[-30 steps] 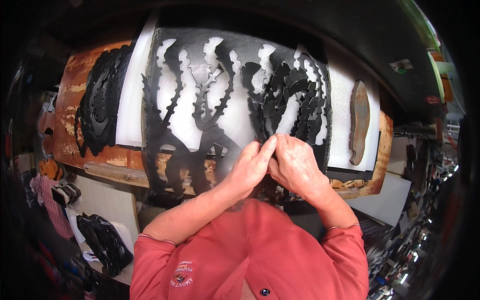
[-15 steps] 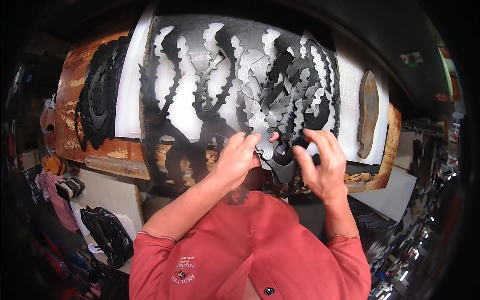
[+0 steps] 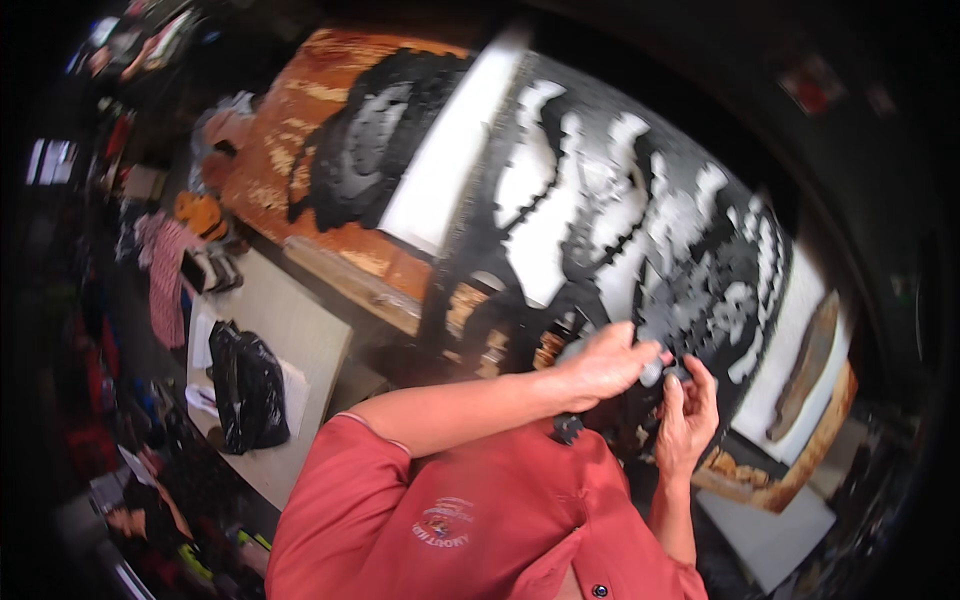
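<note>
Across the bench lies a black leather-like sheet [image 3: 475,235] with curved, notched shapes cut out of it; white shows through the gaps. Over its right part is a heap of grey-black cut pieces [image 3: 690,300] with scalloped edges. My left hand [image 3: 605,368] is closed on a few of these pieces at the heap's near end, and a fingertip shows pink among them. Beside it on the right, my right hand [image 3: 690,410] has bent fingers, with thumb and forefinger apart at the pieces' edge. Motion blurs the pieces between the hands.
Under the sheet lies a white board [image 3: 435,165] on a worn orange-brown bench [image 3: 270,185]. More black cut-outs [image 3: 400,95] are stacked at left, and a long brown slab [image 3: 805,365] lies at right. A black plastic bag [image 3: 247,385] rests on a pale panel [image 3: 310,330].
My view has turned and shifted left, so the bench now slants down to the right. My left hand still holds the pieces; my right thumb and fingers have come closer together beside them.
</note>
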The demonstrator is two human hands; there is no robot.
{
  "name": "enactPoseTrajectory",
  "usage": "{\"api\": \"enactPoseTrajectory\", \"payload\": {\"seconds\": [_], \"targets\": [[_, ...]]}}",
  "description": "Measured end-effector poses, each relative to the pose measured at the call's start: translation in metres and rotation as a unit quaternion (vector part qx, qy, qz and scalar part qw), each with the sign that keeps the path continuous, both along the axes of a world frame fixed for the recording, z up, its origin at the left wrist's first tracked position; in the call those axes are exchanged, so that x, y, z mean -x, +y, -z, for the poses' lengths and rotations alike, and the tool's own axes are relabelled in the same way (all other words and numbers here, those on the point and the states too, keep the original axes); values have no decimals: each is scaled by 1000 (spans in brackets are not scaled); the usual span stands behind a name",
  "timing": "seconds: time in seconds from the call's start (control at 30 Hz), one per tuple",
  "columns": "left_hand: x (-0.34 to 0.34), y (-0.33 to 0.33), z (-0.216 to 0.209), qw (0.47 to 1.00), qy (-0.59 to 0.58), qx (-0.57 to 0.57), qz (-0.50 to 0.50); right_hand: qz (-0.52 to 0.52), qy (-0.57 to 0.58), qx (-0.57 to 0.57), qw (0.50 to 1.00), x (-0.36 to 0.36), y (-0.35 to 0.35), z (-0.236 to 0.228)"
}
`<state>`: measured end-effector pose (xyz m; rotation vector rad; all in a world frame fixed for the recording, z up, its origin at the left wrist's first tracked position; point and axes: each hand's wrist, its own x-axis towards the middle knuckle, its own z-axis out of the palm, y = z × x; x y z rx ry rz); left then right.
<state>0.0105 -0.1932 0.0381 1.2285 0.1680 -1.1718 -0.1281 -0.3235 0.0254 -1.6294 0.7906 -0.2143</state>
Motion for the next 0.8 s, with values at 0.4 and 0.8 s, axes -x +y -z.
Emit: {"api": "enactPoseTrajectory", "payload": {"seconds": [0.4, 0.8], "targets": [[-17, 15, 5, 965, 38, 251, -57, -47, -132, 125, 982, -30, 1, -26], [-142, 69, -117, 925, -207, 299, -108, -83, -338, 141, 927, -180, 48, -98]]}}
